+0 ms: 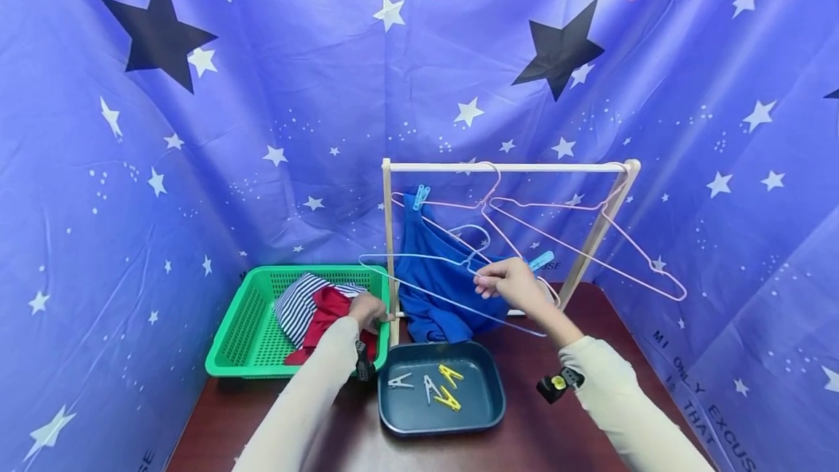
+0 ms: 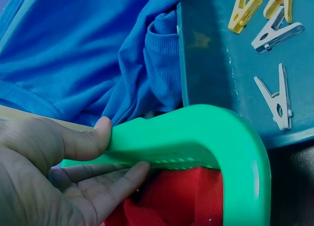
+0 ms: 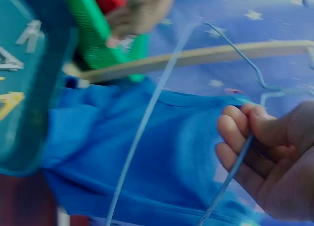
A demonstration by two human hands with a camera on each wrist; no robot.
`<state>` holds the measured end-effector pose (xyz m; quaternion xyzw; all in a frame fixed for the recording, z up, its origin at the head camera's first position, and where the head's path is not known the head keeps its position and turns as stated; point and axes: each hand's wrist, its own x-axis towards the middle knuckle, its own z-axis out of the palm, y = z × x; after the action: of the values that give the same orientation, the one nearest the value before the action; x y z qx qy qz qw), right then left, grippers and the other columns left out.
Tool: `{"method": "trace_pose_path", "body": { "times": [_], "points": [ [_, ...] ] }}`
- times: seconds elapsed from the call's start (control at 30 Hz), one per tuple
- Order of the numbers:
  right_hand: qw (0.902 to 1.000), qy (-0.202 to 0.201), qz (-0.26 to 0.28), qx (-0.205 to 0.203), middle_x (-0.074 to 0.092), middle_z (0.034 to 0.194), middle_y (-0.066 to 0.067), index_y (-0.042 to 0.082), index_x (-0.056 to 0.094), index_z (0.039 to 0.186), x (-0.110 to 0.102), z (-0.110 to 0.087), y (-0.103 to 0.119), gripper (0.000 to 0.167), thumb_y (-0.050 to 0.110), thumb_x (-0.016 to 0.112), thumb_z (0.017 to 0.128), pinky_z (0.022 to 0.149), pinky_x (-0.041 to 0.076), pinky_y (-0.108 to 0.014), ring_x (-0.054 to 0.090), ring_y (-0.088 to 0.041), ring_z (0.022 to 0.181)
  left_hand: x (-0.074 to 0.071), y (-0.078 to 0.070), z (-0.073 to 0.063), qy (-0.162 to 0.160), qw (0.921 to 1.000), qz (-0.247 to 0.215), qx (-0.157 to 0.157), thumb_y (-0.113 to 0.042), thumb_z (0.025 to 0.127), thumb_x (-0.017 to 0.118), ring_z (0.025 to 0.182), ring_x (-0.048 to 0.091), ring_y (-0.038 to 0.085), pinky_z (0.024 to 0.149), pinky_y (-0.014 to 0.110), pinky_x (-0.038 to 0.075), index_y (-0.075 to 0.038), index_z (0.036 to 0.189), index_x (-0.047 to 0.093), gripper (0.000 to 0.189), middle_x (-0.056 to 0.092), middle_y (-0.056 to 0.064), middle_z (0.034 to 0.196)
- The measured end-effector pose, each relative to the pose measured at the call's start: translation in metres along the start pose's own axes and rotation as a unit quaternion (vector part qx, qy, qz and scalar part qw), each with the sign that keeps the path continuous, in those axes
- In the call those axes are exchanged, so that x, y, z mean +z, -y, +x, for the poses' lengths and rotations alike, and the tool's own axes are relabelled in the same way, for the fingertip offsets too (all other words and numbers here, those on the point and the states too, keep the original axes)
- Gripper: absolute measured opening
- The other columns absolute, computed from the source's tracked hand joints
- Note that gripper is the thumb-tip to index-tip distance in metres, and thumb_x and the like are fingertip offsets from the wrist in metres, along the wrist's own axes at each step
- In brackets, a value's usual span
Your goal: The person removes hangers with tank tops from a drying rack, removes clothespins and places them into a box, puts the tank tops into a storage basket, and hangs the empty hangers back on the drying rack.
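One light-blue hanger [image 3: 147, 115] is in the right hand [image 1: 511, 284], which pinches its wire between thumb and fingers, in front of a blue garment [image 1: 422, 315]. The left hand [image 1: 368, 310] is at the green basket [image 1: 262, 371], thumb spread apart from fairly straight fingers: the thumb lies at the rim, and the fingers reach inside beside a red cloth [image 1: 329, 312]. Next to that lies a striped cloth [image 1: 296, 312]. A light-blue clip [image 1: 421, 197] fastens the garment to a pink hanger on a wooden rack [image 1: 557, 167]. On the tabletop [image 1: 531, 428], just beside the basket, a dark tray [image 1: 442, 430] bears two yellow clothespins [image 1: 448, 400] and two pale ones.
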<state>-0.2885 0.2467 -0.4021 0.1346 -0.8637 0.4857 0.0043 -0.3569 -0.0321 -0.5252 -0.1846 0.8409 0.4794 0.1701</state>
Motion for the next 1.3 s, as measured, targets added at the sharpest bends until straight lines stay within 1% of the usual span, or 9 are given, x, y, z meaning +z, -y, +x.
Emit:
{"method": "trace_pose_path", "body": {
  "times": [0.17,0.3,0.37,0.43,0.57,0.7,0.83,1.07,1.3],
  "points": [
    [0.9991,-0.005,0.018,-0.039,0.074,0.086,-0.029,-0.022,0.068,0.105,-0.039,-0.01,0.024,0.018,-0.007,0.063,0.095,0.067,0.062,-0.028,0.074,-0.017,0.07,-0.001,-0.001,-0.007,0.001,0.9998,-0.019,0.006,0.013,0.081,0.075,0.089,0.074,0.044,0.063,0.037,0.063,0.012,0.098,0.057,0.025,0.058,0.028,0.111],
    [0.9956,-0.039,0.053,-0.067,0.078,0.085,-0.013,-0.023,0.065,0.108,-0.074,-0.02,0.04,0.021,-0.006,0.062,0.096,0.072,0.063,-0.032,0.075,-0.01,0.072,-0.001,0.001,-0.005,-0.004,0.9999,0.012,0.01,0.008,0.082,0.078,0.079,0.076,0.04,0.059,0.035,0.062,0.011,0.098,0.06,0.024,0.06,0.028,0.108],
    [0.9925,-0.064,0.068,-0.08,0.079,0.083,-0.003,-0.018,0.069,0.107,-0.092,-0.026,0.044,0.018,-0.005,0.062,0.097,0.074,0.062,-0.028,0.076,-0.008,0.072,0.0,0.003,-0.003,-0.007,0.9996,0.025,0.009,0.005,0.082,0.079,0.075,0.076,0.038,0.057,0.033,0.061,0.01,0.099,0.06,0.025,0.061,0.026,0.106],
    [0.9888,-0.089,0.079,-0.09,0.078,0.081,0.005,-0.006,0.075,0.105,-0.109,-0.032,0.044,0.015,-0.004,0.061,0.098,0.074,0.06,-0.022,0.076,-0.007,0.073,0.0,0.005,-0.001,-0.009,0.9994,0.031,0.01,0.004,0.082,0.08,0.073,0.075,0.036,0.055,0.033,0.06,0.01,0.099,0.061,0.026,0.062,0.026,0.104],
    [0.9734,-0.129,0.152,-0.113,0.079,0.082,0.004,0.011,0.08,0.098,-0.142,-0.041,0.035,0.028,-0.009,0.06,0.097,0.074,0.059,-0.017,0.076,-0.007,0.073,0.001,0.007,-0.002,-0.009,0.9996,0.022,0.013,0.005,0.08,0.08,0.072,0.075,0.037,0.054,0.033,0.06,0.01,0.094,0.06,0.024,0.061,0.027,0.102],
    [0.9539,-0.156,0.223,-0.127,0.08,0.083,-0.001,0.006,0.08,0.099,-0.17,-0.05,0.016,0.031,-0.015,0.057,0.095,0.073,0.059,-0.02,0.077,-0.01,0.073,0.002,0.008,-0.003,-0.013,0.9997,0.018,0.014,0.006,0.08,0.08,0.074,0.075,0.038,0.055,0.033,0.061,0.01,0.09,0.059,0.024,0.061,0.026,0.098],
    [0.9467,-0.19,0.229,-0.122,0.08,0.082,-0.001,0.008,0.08,0.096,-0.193,-0.061,-0.003,0.035,-0.016,0.055,0.096,0.07,0.059,-0.019,0.077,-0.009,0.071,0.002,0.008,-0.004,-0.018,0.9996,0.017,0.014,0.005,0.08,0.081,0.073,0.075,0.036,0.056,0.034,0.061,0.01,0.089,0.06,0.024,0.063,0.023,0.094],
    [0.9481,-0.21,0.219,-0.094,0.079,0.08,0.001,0.012,0.081,0.093,-0.219,-0.074,-0.032,0.038,-0.014,0.054,0.097,0.07,0.058,-0.016,0.076,-0.008,0.07,0.001,0.008,-0.002,-0.019,0.9997,0.006,0.016,0.008,0.079,0.079,0.073,0.075,0.036,0.054,0.033,0.06,0.011,0.094,0.061,0.023,0.063,0.024,0.095],
    [0.9628,-0.213,0.154,-0.064,0.078,0.077,0.008,0.023,0.08,0.088,-0.225,-0.07,-0.055,0.044,-0.012,0.055,0.097,0.066,0.056,-0.012,0.074,-0.002,0.067,-0.002,0.006,0.001,-0.002,0.9998,-0.02,0.007,0.008,0.082,0.078,0.075,0.074,0.036,0.054,0.035,0.06,0.015,0.11,0.058,0.036,0.059,0.027,0.106]
  ]
}}
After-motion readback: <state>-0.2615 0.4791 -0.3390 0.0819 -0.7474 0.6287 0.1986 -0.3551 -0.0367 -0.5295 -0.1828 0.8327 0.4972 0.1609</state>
